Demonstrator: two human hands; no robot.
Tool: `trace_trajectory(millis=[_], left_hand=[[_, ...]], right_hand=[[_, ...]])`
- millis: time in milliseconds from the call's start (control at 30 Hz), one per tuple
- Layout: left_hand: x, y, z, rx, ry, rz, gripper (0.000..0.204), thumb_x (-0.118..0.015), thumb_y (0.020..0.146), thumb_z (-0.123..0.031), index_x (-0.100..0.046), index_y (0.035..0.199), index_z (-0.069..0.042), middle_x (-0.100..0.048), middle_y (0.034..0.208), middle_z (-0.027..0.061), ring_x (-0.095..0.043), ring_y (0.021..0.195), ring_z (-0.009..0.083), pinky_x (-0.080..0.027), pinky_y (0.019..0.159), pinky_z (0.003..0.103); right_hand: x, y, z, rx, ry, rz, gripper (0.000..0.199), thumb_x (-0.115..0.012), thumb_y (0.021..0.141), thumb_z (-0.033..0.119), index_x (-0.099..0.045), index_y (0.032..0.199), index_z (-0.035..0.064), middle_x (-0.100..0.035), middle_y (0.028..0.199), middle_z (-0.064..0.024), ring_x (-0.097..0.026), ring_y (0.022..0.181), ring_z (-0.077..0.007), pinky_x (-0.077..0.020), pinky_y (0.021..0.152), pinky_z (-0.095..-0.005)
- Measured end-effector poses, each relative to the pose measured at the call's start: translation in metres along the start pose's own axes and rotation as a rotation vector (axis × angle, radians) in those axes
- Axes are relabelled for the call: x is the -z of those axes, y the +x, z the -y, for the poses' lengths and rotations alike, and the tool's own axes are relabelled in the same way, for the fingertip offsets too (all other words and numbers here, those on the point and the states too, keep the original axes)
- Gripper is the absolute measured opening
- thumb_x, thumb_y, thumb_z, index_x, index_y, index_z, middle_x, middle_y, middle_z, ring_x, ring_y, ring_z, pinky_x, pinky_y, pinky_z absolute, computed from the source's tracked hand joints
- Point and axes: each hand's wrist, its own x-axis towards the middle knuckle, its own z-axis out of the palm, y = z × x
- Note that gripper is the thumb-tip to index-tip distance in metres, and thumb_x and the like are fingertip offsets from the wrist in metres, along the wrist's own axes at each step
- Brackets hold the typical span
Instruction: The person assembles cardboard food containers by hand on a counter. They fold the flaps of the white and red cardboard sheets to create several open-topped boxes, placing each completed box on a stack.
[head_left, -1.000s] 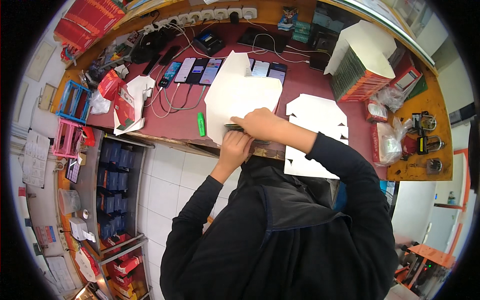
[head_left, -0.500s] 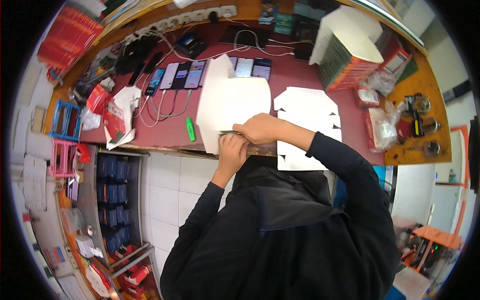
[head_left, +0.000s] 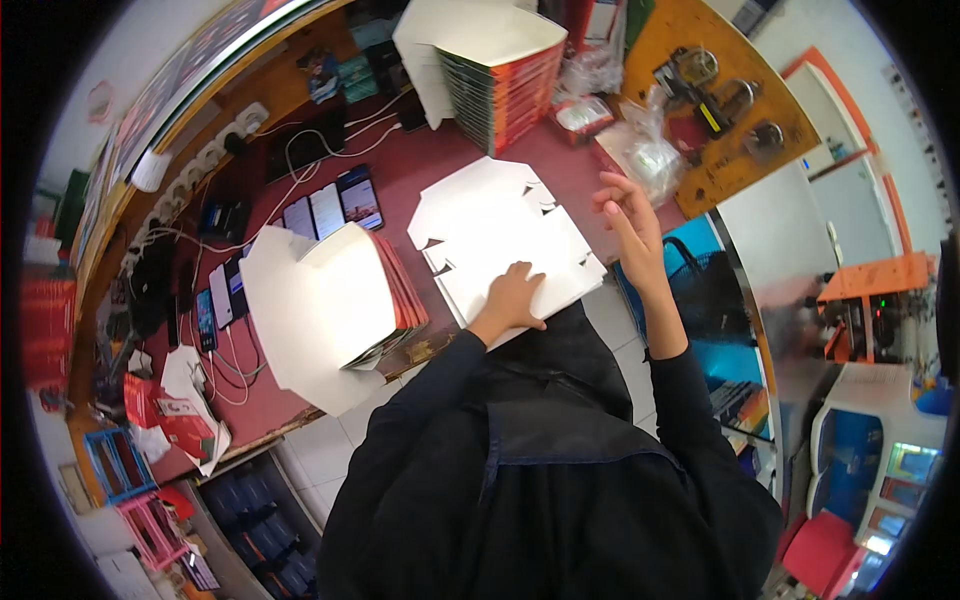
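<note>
A pile of flat white cardboard box blanks (head_left: pixel 490 225), with notches cut along its sides, lies at the table's front edge. My left hand (head_left: pixel 513 302) rests on its near end with the fingers spread. Raised beyond the pile's right edge, my right hand (head_left: pixel 636 235) has its fingers apart and holds nothing. To the left stands a stack of folded cardboard pieces (head_left: pixel 330 305), white on top with red and green edges, partly overhanging the table edge. Neither hand touches that stack.
Another tall stack of folded red-and-green cardboard (head_left: pixel 500 95) stands at the back. Phones (head_left: pixel 327 210) with charging cables lie behind the left stack. Plastic-wrapped packets (head_left: pixel 650 155) and a wooden board with black fittings (head_left: pixel 715 105) are at the right.
The view has turned to the right. Both hands have left the folded stack; my left is now on the flat blanks, and my right is lifted to their right with its fingers opened.
</note>
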Motion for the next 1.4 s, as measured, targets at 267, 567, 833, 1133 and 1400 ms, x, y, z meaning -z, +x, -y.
trace_trajectory(millis=[267,567,833,1133,1400], left_hand=[[0.032,-0.004,0.028,0.192,-0.431,-0.087,0.03,-0.073,0.072,-0.033,-0.072,0.08,-0.004,-0.064,0.063,0.0129,-0.061,0.057,0.0246,-0.048,0.06,0.034],[0.054,-0.011,0.031,0.207,-0.624,-0.193,0.028,-0.068,0.08,-0.027,-0.068,0.076,0.0,-0.049,0.055,0.0096,-0.045,0.052,0.0174,-0.037,0.053,0.032],[0.066,-0.06,-0.058,-0.099,-0.438,-0.703,0.016,-0.062,0.08,-0.018,-0.067,0.07,-0.006,-0.051,0.068,0.0106,-0.053,0.068,0.0287,-0.043,0.059,0.039],[0.031,-0.06,-0.049,-0.008,-0.597,-0.93,0.013,-0.065,0.077,-0.017,-0.071,0.081,-0.006,-0.052,0.073,0.0093,-0.052,0.073,0.0262,-0.044,0.066,0.034],[0.058,-0.035,-0.056,-0.189,-1.552,-0.319,0.073,-0.069,0.08,-0.036,-0.034,0.135,-0.003,-0.041,0.123,0.0124,-0.047,0.112,0.0221,-0.044,0.09,0.034]], right_hand=[[0.017,-0.074,-0.064,-0.245,0.1,-0.281,0.026,-0.056,0.091,0.014,-0.054,0.114,0.0023,-0.056,0.09,-0.0003,-0.052,0.081,-0.0067,-0.0394,0.07,-0.0174],[-0.035,-0.086,-0.073,-0.28,0.08,-0.267,0.023,-0.057,0.09,0.013,-0.057,0.109,0.0006,-0.059,0.089,-0.0028,-0.057,0.085,-0.0095,-0.0461,0.064,-0.022],[-0.061,-0.096,-0.11,-0.606,0.691,-0.148,0.057,-0.047,0.093,0.047,-0.033,0.136,0.0135,-0.049,0.126,-0.0099,-0.049,0.114,-0.025,-0.0468,0.089,-0.0434],[-0.048,-0.109,-0.117,-0.642,0.961,-0.227,0.083,-0.055,0.079,0.065,-0.03,0.139,0.0134,-0.045,0.129,-0.0133,-0.05,0.113,-0.0294,-0.0369,0.092,-0.0559],[-0.034,-0.066,-0.05,0.06,-0.098,-0.082,0.036,-0.05,0.093,0.017,-0.054,0.118,-0.008,-0.059,0.115,-0.0187,-0.057,0.104,-0.0274,-0.0473,0.086,-0.0368]])
